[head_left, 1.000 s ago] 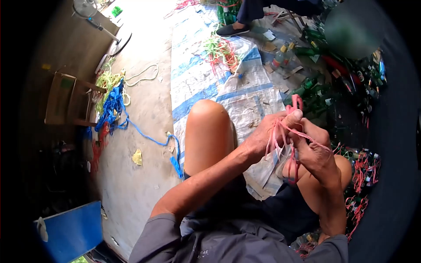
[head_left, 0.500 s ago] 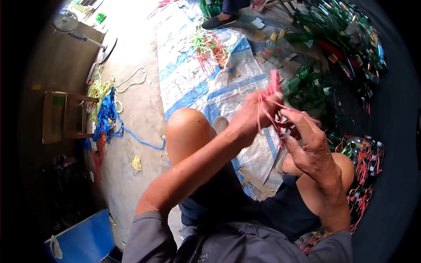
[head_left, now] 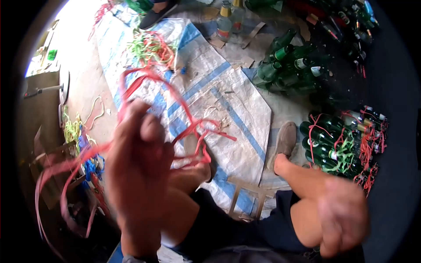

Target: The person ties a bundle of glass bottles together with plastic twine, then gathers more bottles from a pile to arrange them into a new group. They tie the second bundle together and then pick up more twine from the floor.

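My left hand point(head_left: 138, 175), raised close to the camera and blurred, has its fingers closed round a tangle of pink plastic string point(head_left: 197, 126). Loops of the string arch above the knuckles and out to the right, while long loose ends trail off to the left. Over by my right knee, my right hand point(head_left: 342, 215) is apart from the string; its fingers look bent but are smeared by motion. Beyond that knee lies a bundle of green glass bottles point(head_left: 322, 133) with pink and green string over it.
A white and blue woven sheet point(head_left: 210, 103) covers the floor ahead, with a heap of green and red string point(head_left: 151, 48) on it. Green bottles point(head_left: 285, 65) stand upright at the right, and clear bottles point(head_left: 224, 26) farther back. Another person's shoe point(head_left: 157, 15) shows at the top.
My hands were together at the pink string; now they are wide apart. The left has swung left with the string, the right has dropped toward my right knee. The view has turned rightward.
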Demonstrator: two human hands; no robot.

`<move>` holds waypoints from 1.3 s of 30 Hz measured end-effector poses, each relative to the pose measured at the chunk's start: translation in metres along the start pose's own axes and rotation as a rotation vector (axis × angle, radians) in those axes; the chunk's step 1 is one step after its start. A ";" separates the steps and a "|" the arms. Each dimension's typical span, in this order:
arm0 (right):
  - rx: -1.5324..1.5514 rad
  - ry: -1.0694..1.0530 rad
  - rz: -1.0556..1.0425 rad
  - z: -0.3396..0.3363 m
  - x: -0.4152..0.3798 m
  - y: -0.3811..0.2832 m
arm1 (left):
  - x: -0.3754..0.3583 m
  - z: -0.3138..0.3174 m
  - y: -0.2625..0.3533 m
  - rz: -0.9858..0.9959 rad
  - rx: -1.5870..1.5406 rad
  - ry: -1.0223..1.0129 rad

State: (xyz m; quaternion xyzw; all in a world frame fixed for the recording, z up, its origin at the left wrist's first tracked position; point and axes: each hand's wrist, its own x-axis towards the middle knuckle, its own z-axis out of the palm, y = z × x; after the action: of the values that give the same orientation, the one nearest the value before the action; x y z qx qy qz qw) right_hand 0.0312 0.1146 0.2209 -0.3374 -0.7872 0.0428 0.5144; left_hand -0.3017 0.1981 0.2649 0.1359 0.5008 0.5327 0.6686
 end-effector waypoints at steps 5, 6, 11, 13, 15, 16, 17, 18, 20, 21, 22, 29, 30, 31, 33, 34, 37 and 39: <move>0.834 0.142 0.970 -0.024 0.008 -0.018 | 0.048 0.026 0.002 -0.152 -0.241 -0.025; 1.028 0.276 0.922 -0.022 -0.016 -0.008 | 0.061 0.035 -0.005 -0.162 -0.227 0.031; 1.327 0.371 1.407 -0.018 0.014 0.038 | 0.106 0.064 -0.018 -0.231 -0.250 0.181; 1.362 0.331 1.674 -0.013 0.042 0.056 | 0.113 0.067 -0.026 -0.254 -0.215 0.182; 1.271 0.318 1.725 0.002 0.072 0.069 | 0.117 0.066 -0.034 -0.241 -0.101 0.236; 1.275 0.332 1.708 0.009 0.079 0.071 | 0.118 0.086 -0.034 -0.226 -0.118 0.242; 1.280 0.346 1.690 0.015 0.080 0.073 | 0.120 0.077 -0.035 -0.261 -0.124 0.222; 1.283 0.361 1.669 0.021 0.082 0.074 | 0.123 0.067 -0.037 -0.297 -0.132 0.198; 1.250 0.360 1.742 0.026 0.087 0.072 | 0.125 0.075 -0.036 -0.314 -0.059 0.284; 1.270 0.354 1.749 0.029 0.085 0.072 | 0.127 0.073 -0.043 -0.298 0.008 0.372; 1.292 0.347 1.753 0.033 0.085 0.073 | 0.126 0.067 -0.047 -0.281 0.064 0.388; 1.217 0.279 1.981 0.063 0.089 0.056 | 0.109 0.033 -0.088 -0.191 0.060 0.573; 1.189 0.241 2.009 0.068 0.088 0.052 | 0.104 0.032 -0.083 -0.214 0.180 0.557; 1.120 0.172 2.002 0.071 0.087 0.047 | 0.101 0.034 -0.084 -0.199 0.140 0.589; 1.037 0.075 2.015 0.077 0.077 0.037 | 0.083 0.020 -0.094 -0.228 0.240 0.503; 1.014 0.028 2.008 0.079 0.071 0.032 | 0.075 0.024 -0.093 -0.179 0.253 0.496; 0.766 -0.181 1.987 0.076 0.058 0.025 | 0.046 -0.003 -0.123 -0.153 0.320 0.426; 0.659 -0.275 1.930 0.071 0.045 0.014 | 0.012 -0.014 -0.127 -0.117 0.487 0.358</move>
State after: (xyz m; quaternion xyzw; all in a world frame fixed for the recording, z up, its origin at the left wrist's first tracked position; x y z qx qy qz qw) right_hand -0.0324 0.1709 0.2173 -0.6606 -0.1819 0.6900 0.2333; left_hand -0.2405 0.1530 0.1614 0.1670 0.7306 0.3730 0.5470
